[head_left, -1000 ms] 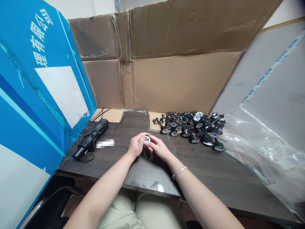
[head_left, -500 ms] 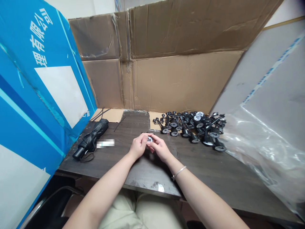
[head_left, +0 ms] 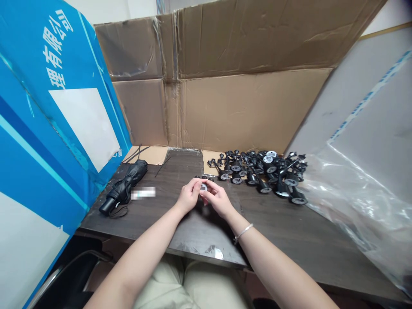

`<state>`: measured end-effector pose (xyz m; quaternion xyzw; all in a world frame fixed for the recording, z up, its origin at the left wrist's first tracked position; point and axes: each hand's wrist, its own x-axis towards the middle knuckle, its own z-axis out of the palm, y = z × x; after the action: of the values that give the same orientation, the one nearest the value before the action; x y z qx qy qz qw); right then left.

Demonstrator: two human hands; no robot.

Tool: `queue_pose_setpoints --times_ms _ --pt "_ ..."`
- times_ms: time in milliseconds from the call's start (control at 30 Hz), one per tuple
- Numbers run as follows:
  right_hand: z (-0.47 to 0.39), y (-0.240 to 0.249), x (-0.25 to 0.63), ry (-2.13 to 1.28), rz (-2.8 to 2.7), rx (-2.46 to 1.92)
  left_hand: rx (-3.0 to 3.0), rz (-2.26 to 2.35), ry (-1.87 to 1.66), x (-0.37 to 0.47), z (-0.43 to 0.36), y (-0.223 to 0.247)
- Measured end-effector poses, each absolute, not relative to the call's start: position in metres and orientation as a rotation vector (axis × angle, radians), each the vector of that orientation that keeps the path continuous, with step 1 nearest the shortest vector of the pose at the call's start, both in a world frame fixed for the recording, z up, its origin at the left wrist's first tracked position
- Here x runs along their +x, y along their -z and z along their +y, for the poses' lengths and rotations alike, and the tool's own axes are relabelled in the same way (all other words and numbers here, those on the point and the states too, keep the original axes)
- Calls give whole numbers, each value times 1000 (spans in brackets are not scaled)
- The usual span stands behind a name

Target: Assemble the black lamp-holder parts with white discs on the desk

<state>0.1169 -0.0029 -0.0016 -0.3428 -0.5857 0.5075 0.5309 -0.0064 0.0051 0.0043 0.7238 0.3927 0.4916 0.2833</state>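
Close together above the middle of the dark table (head_left: 174,223), my left hand (head_left: 188,196) and my right hand (head_left: 220,200) both grip a black part with a round white face (head_left: 203,187). The face points up toward me between my thumbs, and a darker patch shows on it. My fingers are closed around its sides and hide most of its body. Small black pieces stick out just beyond my fingertips. To the right lies a pile of similar black cup-shaped parts (head_left: 264,189) with thin stems and round pale ends.
A folded black umbrella (head_left: 128,182) lies at the left beside a blurred white strip (head_left: 143,193). Tall cardboard (head_left: 251,111) closes off the back, and a blue printed panel (head_left: 80,64) stands at the left. Clear plastic sheeting (head_left: 347,206) drapes over the right side.
The view has shifted very slightly. My hands keep their hold on the black part almost unmoved, and a little more of the black pieces shows beyond my fingertips.
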Motion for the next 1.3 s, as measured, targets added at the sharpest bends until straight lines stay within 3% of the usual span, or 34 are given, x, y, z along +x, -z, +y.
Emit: queue_pose_setpoints --times_ms 400,1067,1300 --pt "0 6 118 -1125 -1440 -837 1835 1006 -1292 -8 0 -5" --pt "0 11 120 -612 -1566 -1054 2021 1020 -1301 -6 0 -2" --pt "1 13 118 -594 -1560 -1028 2004 1011 -1347 -4 -1 -4"
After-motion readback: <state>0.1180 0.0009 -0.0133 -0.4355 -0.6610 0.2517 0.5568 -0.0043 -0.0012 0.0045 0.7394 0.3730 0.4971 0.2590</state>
